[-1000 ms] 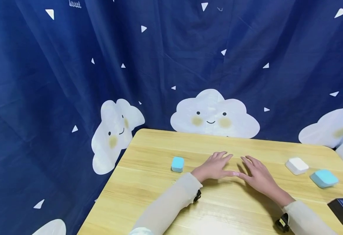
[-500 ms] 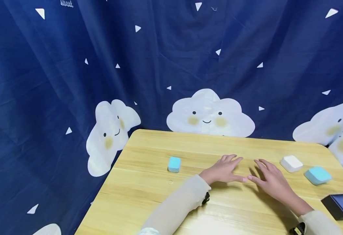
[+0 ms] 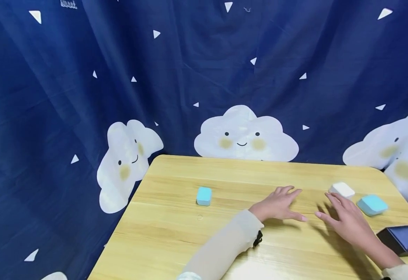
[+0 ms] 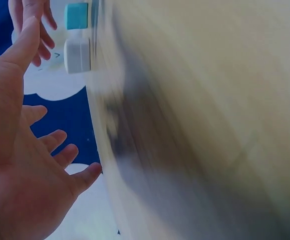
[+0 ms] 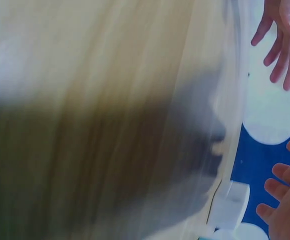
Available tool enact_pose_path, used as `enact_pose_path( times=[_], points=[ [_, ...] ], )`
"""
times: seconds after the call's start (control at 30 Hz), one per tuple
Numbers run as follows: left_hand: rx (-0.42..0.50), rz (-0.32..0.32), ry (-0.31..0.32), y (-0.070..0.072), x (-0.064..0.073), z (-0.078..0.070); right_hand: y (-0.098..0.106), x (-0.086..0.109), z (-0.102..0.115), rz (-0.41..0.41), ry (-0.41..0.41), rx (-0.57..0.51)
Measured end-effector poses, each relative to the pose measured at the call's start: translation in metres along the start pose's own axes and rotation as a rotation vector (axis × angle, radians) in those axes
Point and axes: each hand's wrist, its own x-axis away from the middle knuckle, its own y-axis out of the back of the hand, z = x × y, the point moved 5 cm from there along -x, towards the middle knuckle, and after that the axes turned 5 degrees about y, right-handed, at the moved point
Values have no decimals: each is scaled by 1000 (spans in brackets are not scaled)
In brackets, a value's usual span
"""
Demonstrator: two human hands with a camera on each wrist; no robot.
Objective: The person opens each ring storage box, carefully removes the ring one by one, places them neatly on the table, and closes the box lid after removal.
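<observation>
Hovering left hand, right hand, fingers wide (both), white block beyond right fingers.

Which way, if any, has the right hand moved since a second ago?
Yes: in the head view, the right hand has moved rightward, nearer the white block.

2 blue blocks, 1 white block, 1 dark box, 1 faint circle, 1 tabletop, 1 curtain, 1 left hand and 1 right hand.
</observation>
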Motion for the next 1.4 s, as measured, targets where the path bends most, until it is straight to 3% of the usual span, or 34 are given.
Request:
enact_pose_path(
  times=[0.3,0.47,0.67,0.9,1.17,1.4],
  points=[
    [-1,-13,-13,-5,-18,-20,15,17,-23,23,-83,13],
    [-26,-22,-21,-9,-28,-42,28,33,-39,-16,-128,37],
    [-30,16,-30,-22,-34,-64,40,51,-56,-33,-207,117],
    [-34,23,-34,-25,-40,-84,51,68,-69,-88,-219,137],
    [-26,55,-47,-37,-55,-111,52,85,-81,-94,-273,130],
    [-48,91,-93,-50,-63,-134,52,97,-89,-149,-312,153]
  ],
)
